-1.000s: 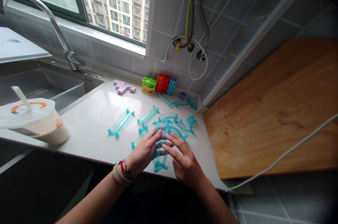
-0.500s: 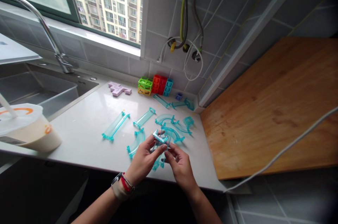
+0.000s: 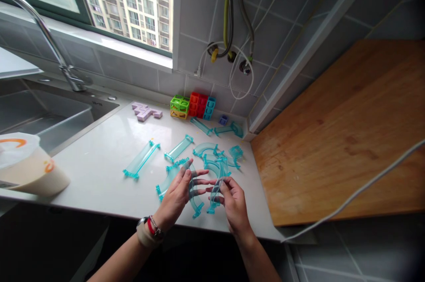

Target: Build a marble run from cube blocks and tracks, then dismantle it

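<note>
Just above the counter, my left hand [image 3: 178,190] holds a clear teal curved track piece [image 3: 195,200] against its palm, the thumb over it and the other fingers stretched out behind. My right hand [image 3: 235,206] pinches a second teal track piece [image 3: 214,195] between thumb and fingers. The two pieces are apart, side by side. Partly hidden behind my left hand, a curved teal track [image 3: 163,185] lies on the counter. More curved track pieces [image 3: 205,149] lie beyond my hands, and straight teal tracks [image 3: 179,148] lie to the left.
Stacked coloured cubes [image 3: 198,105] stand by the wall beside lilac blocks [image 3: 146,112] and a small purple cube [image 3: 223,119]. A drink cup [image 3: 36,167] sits at the left near the sink [image 3: 96,111]. A wooden board [image 3: 341,140] leans at right, crossed by a white cable [image 3: 365,182].
My hands have moved apart, and the pieces that overlapped between them are now separate, one in each hand. The left fingers have spread out. The view has shifted slightly.
</note>
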Action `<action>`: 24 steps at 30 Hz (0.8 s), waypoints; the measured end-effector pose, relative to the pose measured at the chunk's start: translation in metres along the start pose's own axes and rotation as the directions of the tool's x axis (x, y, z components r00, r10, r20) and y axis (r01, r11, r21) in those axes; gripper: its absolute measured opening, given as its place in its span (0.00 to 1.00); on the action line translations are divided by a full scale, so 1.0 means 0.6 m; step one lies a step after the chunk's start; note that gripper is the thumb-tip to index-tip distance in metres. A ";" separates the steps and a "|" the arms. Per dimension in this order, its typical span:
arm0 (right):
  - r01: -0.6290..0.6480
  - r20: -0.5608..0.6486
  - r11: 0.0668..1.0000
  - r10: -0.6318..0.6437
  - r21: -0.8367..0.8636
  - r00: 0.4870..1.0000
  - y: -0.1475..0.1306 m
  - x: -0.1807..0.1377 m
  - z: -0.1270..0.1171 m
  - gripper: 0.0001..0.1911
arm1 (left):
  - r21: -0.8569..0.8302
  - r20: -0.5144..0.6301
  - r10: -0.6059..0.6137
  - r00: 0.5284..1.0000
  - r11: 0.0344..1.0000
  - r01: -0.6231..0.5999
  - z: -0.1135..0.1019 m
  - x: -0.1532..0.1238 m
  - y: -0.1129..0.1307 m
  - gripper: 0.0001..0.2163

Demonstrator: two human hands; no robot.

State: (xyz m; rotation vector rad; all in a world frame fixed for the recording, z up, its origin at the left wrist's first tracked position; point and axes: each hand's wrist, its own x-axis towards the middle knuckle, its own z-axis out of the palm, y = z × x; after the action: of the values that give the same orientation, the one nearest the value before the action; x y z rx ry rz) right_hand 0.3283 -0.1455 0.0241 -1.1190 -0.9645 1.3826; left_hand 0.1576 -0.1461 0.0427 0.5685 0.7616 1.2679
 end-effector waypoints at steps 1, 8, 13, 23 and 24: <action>-0.010 0.002 1.000 0.010 0.022 1.000 -0.002 0.000 -0.002 0.18 | -0.004 -0.003 -0.007 1.000 1.000 0.007 -0.002 0.001 0.000 0.33; -0.077 0.051 0.993 0.072 0.094 0.996 -0.006 -0.002 0.005 0.17 | 0.015 0.031 -0.047 0.998 0.999 0.046 -0.012 0.004 -0.013 0.31; -0.057 0.036 0.996 0.055 0.065 0.998 0.001 0.001 0.024 0.18 | 0.047 0.039 -0.013 0.999 0.999 0.011 0.000 0.002 -0.019 0.28; -0.040 0.092 0.982 0.023 0.183 0.996 -0.026 -0.003 0.008 0.14 | 0.144 -0.173 -0.028 0.984 0.988 0.053 0.002 0.006 0.000 0.18; -0.039 0.109 0.984 0.021 0.174 0.994 -0.026 -0.005 0.009 0.13 | 0.148 -0.180 -0.018 0.983 0.988 0.045 0.003 0.008 -0.002 0.19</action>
State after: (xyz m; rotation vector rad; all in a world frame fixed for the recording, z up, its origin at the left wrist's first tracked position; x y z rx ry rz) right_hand 0.3270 -0.1463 0.0408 -0.9388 -0.8851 1.5335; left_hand 0.1604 -0.1418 0.0424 0.5681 1.0200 1.2491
